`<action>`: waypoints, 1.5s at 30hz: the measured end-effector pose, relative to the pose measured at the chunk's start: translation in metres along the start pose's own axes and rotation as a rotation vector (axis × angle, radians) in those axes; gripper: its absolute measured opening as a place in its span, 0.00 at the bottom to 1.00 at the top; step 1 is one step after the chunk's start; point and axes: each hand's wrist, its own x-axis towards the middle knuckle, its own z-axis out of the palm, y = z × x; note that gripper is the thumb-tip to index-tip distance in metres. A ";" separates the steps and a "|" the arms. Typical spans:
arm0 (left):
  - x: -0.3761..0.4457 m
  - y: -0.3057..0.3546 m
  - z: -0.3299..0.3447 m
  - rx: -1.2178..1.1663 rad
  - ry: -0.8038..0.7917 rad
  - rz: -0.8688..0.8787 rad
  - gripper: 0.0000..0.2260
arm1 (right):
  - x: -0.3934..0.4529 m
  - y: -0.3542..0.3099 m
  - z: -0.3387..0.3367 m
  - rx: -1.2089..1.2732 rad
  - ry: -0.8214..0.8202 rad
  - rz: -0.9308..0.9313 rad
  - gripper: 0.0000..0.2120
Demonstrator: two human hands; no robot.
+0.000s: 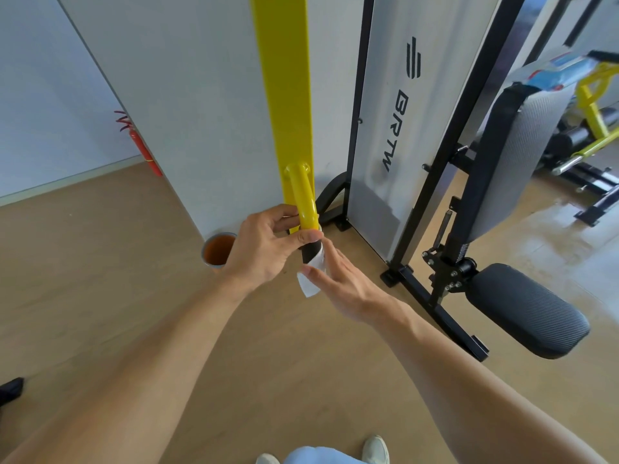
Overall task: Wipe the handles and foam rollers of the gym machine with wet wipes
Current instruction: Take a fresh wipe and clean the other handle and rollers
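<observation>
Left hand (pixel 259 251) fingers curled shut round handle (pixel 306 209) at yellow-to-black-grip junction, thumb on near side. Wet wipe (pixel 310 279) draped over black grip, just below left thumb, tail hanging toward floor. Right hand (pixel 341 283) fingers nearly flat, loosely open, pressing wipe against grip from right. Handle long axis runs from yellow post (pixel 284 95) toward viewer, grip end nearest.

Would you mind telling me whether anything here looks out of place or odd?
One thing: an open cup of brownish liquid stands on the floor by the wall corner, just left of the left hand, where it might get knocked over.
</observation>
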 end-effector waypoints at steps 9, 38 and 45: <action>-0.006 0.005 0.001 0.055 0.010 -0.003 0.17 | 0.020 0.000 0.002 -0.236 0.233 0.000 0.24; -0.007 -0.003 -0.004 0.074 0.021 0.017 0.19 | -0.001 -0.010 -0.009 0.091 -0.074 0.119 0.37; -0.008 -0.003 -0.003 0.082 0.026 0.025 0.18 | -0.004 -0.023 -0.003 0.059 0.265 -0.012 0.15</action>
